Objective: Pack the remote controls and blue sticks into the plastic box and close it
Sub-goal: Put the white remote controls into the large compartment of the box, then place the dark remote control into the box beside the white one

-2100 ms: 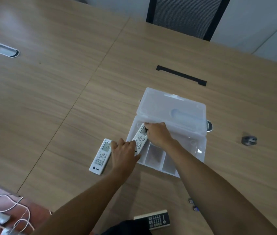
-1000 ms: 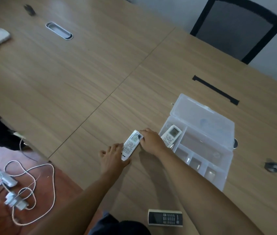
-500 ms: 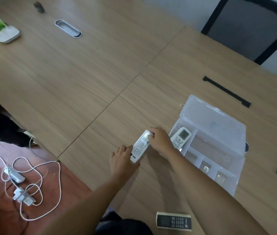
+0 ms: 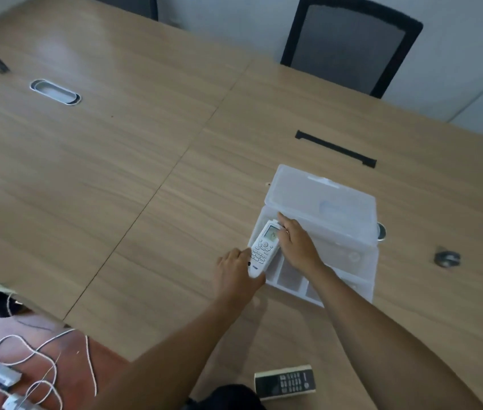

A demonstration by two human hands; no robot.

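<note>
Over plastic box (image 4: 323, 202) now: second remote (image 4: 264, 250), both hands.

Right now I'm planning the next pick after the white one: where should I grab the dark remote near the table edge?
Grip the dark remote across its two long edges, around mid-length, coming from above. It lies flat, keypad up, long axis roughly parallel to the near edge of the table, with bare wood around it, so the narrow sides look reachable. The right hand seems nearer.
</note>
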